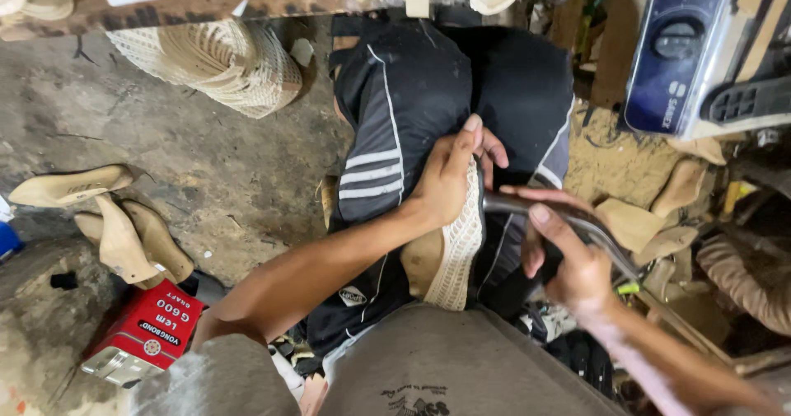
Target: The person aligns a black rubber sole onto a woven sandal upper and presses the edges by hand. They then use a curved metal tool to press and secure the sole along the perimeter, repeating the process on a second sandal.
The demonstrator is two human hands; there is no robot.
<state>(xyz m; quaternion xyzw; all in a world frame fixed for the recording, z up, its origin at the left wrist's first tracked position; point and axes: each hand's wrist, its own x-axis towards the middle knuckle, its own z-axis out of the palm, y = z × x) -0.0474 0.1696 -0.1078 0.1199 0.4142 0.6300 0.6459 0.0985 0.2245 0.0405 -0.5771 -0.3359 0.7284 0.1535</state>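
Woven cream shoe upper on its last (pixel 451 251) is lying sole-side out across the person's lap, resting against the dark striped trousers (pixel 395 119) between the knees. The mesh is looking soft and pliable, likely giving way under any pinch, while the last inside is probably keeping the whole thing stiff and fairly light; it is judged best held around the body of the last, not by the loose weave. The left hand (pixel 449 181) is doing just that, wrapping over the toe end with fingers curled tight around the shoe and the thumb pressing along the top edge. The right hand (pixel 568 259) is closing its fingers around the handle of a grey metal tool (pixel 577 226), whose nose is meeting the edge of the upper; the smooth steel is looking hard and possibly slippery, so a full-fist grip is suiting it.

Further out, on the dirty concrete floor (pixel 206 169), bare tan lasts (pixel 124 235) are lying to the left, with a red tin (pixel 144 334) just below them. A pale woven hat-like piece (pixel 214 62) is hanging under the edge of the wooden bench (pixel 272 0) at the top. A blue appliance (pixel 684 45) is sitting at the upper right corner, and more sole pieces (pixel 651 218) are lying near it
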